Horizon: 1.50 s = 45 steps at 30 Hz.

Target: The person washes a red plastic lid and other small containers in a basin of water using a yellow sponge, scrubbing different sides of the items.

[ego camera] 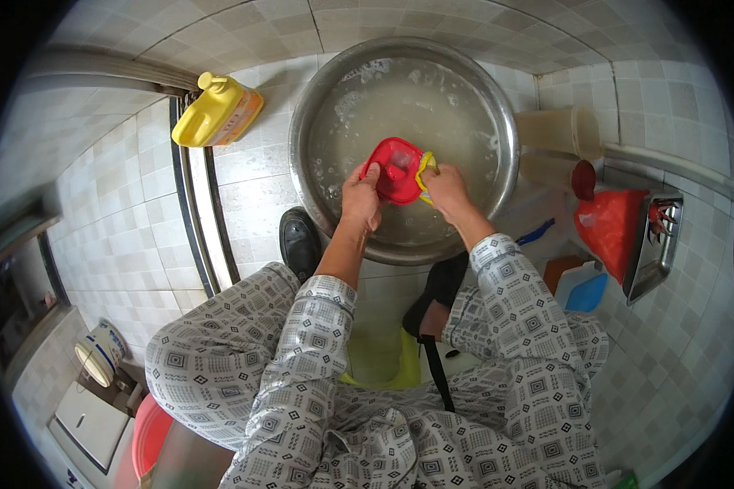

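Above a large metal basin (306, 202) of cloudy, sudsy water (391, 110), my left hand (362, 198) grips the left edge of a small red plastic lid or dish (407, 189). It is tilted, with a raised part in its middle and some wet shine. My right hand (448, 188) pinches a yellow cloth (427, 168) that touches the red piece's right edge. Part of the cloth is hidden inside the fingers. Small bubbles float along the basin's inner wall.
A yellow detergent jug (220, 116) stands left of the basin by a door track (205, 202). To the right are translucent tubs (550, 131), a red plastic bag (608, 226), a metal tray (657, 263) and a blue-handled tool (535, 232). Black shoes (301, 241) flank the basin's near rim.
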### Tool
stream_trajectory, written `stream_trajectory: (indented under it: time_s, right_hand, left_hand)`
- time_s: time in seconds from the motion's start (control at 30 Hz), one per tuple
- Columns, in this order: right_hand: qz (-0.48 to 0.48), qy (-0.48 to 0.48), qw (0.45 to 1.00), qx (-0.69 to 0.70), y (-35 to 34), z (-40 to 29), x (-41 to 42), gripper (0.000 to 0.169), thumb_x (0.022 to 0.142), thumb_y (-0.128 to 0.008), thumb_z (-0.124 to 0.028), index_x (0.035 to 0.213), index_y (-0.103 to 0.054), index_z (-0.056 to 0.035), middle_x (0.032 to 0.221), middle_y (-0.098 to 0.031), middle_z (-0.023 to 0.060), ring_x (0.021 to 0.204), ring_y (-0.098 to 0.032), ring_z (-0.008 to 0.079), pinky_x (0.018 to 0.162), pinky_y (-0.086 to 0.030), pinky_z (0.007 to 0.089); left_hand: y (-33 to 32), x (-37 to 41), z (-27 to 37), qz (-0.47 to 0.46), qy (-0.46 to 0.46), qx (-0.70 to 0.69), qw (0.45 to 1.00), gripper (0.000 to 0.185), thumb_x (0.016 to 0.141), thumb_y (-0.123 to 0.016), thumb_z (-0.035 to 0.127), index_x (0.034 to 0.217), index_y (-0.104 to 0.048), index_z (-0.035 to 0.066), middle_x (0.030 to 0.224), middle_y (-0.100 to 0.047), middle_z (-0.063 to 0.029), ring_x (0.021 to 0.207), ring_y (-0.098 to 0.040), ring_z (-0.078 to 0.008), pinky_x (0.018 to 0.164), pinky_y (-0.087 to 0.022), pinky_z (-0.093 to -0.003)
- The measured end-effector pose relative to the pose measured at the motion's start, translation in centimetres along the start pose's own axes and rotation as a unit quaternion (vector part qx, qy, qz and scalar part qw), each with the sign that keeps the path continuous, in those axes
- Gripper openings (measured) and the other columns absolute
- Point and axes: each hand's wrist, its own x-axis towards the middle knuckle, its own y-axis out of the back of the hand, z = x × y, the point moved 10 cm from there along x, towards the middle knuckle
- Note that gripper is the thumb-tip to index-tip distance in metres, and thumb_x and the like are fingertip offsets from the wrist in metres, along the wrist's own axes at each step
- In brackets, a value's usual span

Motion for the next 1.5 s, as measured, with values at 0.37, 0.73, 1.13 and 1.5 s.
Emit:
stream_trajectory:
  time_s: [0.37,0.73,1.13,1.5]
  right_hand:
    - [-0.069,-0.165,0.92,0.35,-8.3,-2.9,-6.2,0.024,0.102,-0.052,-0.024,0.112,-0.058,-0.0029,0.088,-0.064,0.0092,0.059,-0.064,0.0193,0.041,-0.047,0.0334]
    - [-0.047,-0.013,0.985,0.163,-0.4,-1.0,-1.0,0.019,0.09,-0.056,-0.01,0.103,-0.058,0.0036,0.092,-0.065,0.0174,0.072,-0.068,0.0268,0.058,-0.053,0.0363]
    - [0.105,0.037,0.986,0.124,-2.2,0.6,-2.8,0.014,0.092,-0.054,-0.009,0.103,-0.053,-0.0004,0.086,-0.061,0.0102,0.069,-0.061,0.0179,0.056,-0.05,0.0329]
    - [0.066,-0.006,0.958,0.278,-1.4,-2.7,-3.4,0.021,0.101,-0.05,-0.019,0.106,-0.054,0.0008,0.089,-0.062,0.0106,0.069,-0.061,0.0166,0.053,-0.051,0.0313]
  left_hand:
    - [1.9,0.6,1.1,-0.037,-0.061,-0.055,0.996,0.028,0.105,-0.048,0.012,0.131,-0.056,0.004,0.123,-0.066,-0.0109,0.111,-0.065,-0.0239,0.1,-0.052,-0.0409]
    - [1.1,0.0,0.0,-0.069,0.015,0.201,0.977,0.034,0.1,-0.064,0.019,0.128,-0.058,0.002,0.108,-0.068,-0.0095,0.09,-0.071,-0.021,0.063,-0.061,-0.0304]
    - [-1.4,-0.9,5.3,0.056,-0.263,0.469,0.841,0.031,0.104,-0.056,0.019,0.122,-0.066,-0.003,0.103,-0.074,-0.0138,0.092,-0.071,-0.0201,0.082,-0.055,-0.0318]
    - [-0.3,-0.1,2.4,-0.075,-0.089,0.179,0.977,0.034,0.098,-0.058,0.003,0.131,-0.054,-0.003,0.11,-0.067,-0.0157,0.079,-0.071,-0.0232,0.059,-0.062,-0.0324]
